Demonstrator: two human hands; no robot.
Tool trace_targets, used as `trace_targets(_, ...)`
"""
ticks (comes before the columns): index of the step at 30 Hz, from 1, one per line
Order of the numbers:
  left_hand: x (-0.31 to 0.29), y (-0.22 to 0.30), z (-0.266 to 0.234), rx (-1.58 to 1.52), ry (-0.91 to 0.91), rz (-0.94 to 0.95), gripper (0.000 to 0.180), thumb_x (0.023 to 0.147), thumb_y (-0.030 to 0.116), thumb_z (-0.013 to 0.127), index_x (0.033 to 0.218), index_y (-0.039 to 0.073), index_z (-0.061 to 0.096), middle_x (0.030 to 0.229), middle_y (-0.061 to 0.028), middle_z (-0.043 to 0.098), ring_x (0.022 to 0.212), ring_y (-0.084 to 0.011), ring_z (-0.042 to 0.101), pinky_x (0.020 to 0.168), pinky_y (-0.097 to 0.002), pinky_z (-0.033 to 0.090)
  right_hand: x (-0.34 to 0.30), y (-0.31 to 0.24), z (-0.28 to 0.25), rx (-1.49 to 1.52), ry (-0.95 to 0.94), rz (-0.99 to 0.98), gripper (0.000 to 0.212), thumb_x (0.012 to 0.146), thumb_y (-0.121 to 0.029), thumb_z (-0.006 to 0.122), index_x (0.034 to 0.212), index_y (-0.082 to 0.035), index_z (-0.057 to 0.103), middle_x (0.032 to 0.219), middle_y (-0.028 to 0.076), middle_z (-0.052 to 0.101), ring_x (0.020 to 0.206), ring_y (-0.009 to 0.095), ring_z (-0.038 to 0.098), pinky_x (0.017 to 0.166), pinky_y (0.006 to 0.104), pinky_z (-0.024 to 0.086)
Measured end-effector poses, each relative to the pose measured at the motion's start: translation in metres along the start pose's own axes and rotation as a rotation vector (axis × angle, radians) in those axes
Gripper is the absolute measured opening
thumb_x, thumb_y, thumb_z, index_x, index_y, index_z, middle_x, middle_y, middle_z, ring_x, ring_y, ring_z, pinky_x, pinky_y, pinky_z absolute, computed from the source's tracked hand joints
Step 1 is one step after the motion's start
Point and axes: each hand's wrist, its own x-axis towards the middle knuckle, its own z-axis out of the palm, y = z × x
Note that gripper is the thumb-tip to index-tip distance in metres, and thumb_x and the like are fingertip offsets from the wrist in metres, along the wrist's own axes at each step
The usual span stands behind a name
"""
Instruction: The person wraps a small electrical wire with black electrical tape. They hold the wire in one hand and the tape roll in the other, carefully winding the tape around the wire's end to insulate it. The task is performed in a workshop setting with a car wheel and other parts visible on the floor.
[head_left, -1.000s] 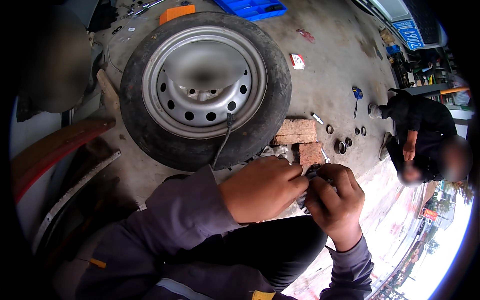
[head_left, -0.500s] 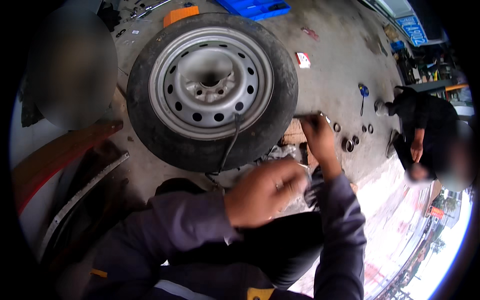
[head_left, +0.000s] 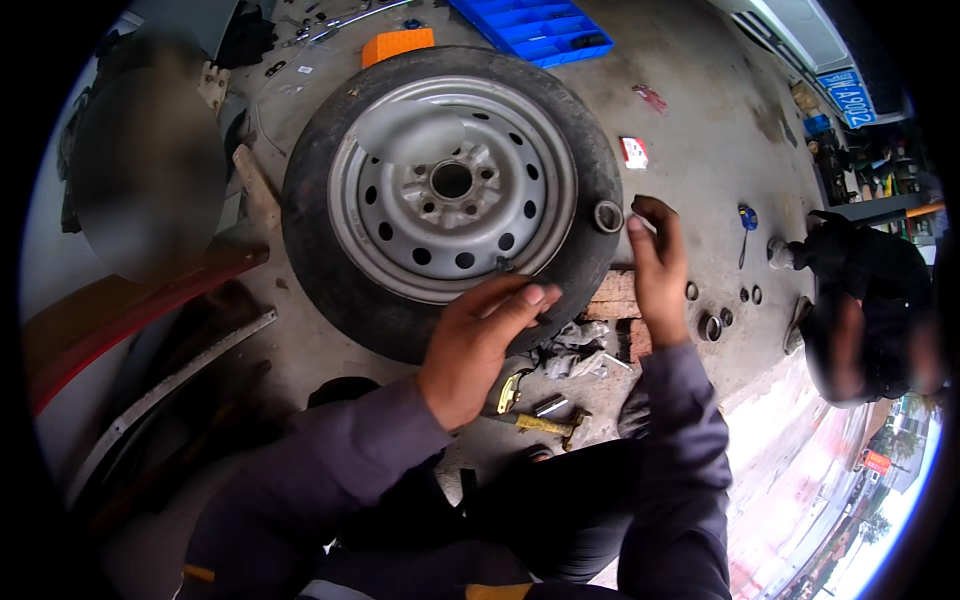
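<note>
A tyre on a grey steel wheel (head_left: pixel 450 235) lies flat before me. On the right part of its sidewall rests a metal ring (head_left: pixel 607 216). My right hand (head_left: pixel 660 270) is beside the ring, its thumb and fingers apart and close to it; nothing shows between them. Over the tyre's near edge is my left hand (head_left: pixel 475 345), with thumb and fingers curled together. What it holds, if anything, I cannot make out. A short dark piece (head_left: pixel 503 263) shows at the rim just beyond it.
Bricks (head_left: pixel 612 295), a grey rag (head_left: pixel 575 350) and a yellow-handled hammer (head_left: pixel 545 422) lie near the tyre. Several rings (head_left: pixel 710 326) and a blue tape measure (head_left: pixel 748 218) are to the right. Behind stand an orange box (head_left: pixel 398 46) and a blue tray (head_left: pixel 535 28). Another person (head_left: pixel 860 300) is at right.
The ring is now on the tyre's sidewall, where none was seen before. My right hand has moved up beside it. My left hand has moved left and up, over the tyre's near edge.
</note>
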Motion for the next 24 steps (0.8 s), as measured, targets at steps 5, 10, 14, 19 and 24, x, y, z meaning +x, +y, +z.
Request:
trace_targets(5, 0.004, -0.001, 0.027, -0.092, -0.160, 0.100, 0.060, 0.106, 0.027, 0.052, 0.156, 0.001, 0.032, 0.145, -0.0129, 0.048, 0.135, -0.0199, 0.045, 0.112, -0.0379, 0.035, -0.068, -0.112, -0.010, 0.334, -0.299, -0.048, 0.038, 0.084, -0.008, 0.076, 0.118, 0.000, 0.062, 0.125, 0.015, 0.063, 0.112, 0.025, 0.062, 0.098, 0.0349, 0.048)
trace_targets(10, 0.001, -0.015, 0.033, -0.123, -0.279, -0.039, 0.061, 0.107, 0.037, 0.047, 0.157, 0.005, 0.031, 0.141, -0.0070, 0.050, 0.129, -0.0166, 0.047, 0.110, -0.0368, 0.038, -0.087, -0.122, -0.013, 0.122, -0.134, -0.123, 0.033, 0.081, -0.002, 0.079, 0.111, 0.001, 0.066, 0.117, 0.015, 0.065, 0.100, 0.026, 0.066, 0.083, 0.0332, 0.055)
trace_targets(14, -0.005, -0.007, 0.036, -0.309, -0.336, -0.165, 0.060, 0.106, 0.035, 0.053, 0.151, -0.001, 0.038, 0.138, -0.0106, 0.052, 0.126, -0.0187, 0.050, 0.109, -0.0346, 0.038, -0.090, -0.111, -0.017, 0.137, -0.108, -0.124, 0.017, 0.085, -0.003, 0.076, 0.100, 0.001, 0.067, 0.099, 0.011, 0.068, 0.089, 0.024, 0.067, 0.076, 0.0317, 0.054)
trace_targets(19, 0.012, 0.020, 0.001, -0.442, -0.377, -0.001, 0.050, 0.100, 0.027, 0.050, 0.141, 0.000, 0.051, 0.130, -0.0176, 0.062, 0.121, -0.0263, 0.059, 0.105, -0.0433, 0.045, -0.107, -0.113, -0.021, 0.447, -0.065, 0.211, 0.007, 0.094, -0.006, 0.067, 0.097, 0.000, 0.065, 0.090, 0.003, 0.065, 0.082, 0.012, 0.061, 0.075, 0.0261, 0.048)
trace_targets(24, 0.031, 0.031, -0.056, 0.683, -0.031, 0.009, 0.029, 0.096, 0.027, 0.067, 0.109, 0.002, 0.069, 0.093, -0.0072, 0.069, 0.084, -0.0189, 0.065, 0.080, -0.0350, 0.053, -0.101, -0.089, -0.046, 0.408, -0.068, 0.371, 0.016, 0.099, -0.013, 0.057, 0.102, 0.002, 0.062, 0.093, 0.006, 0.066, 0.086, 0.015, 0.064, 0.084, 0.0308, 0.051)
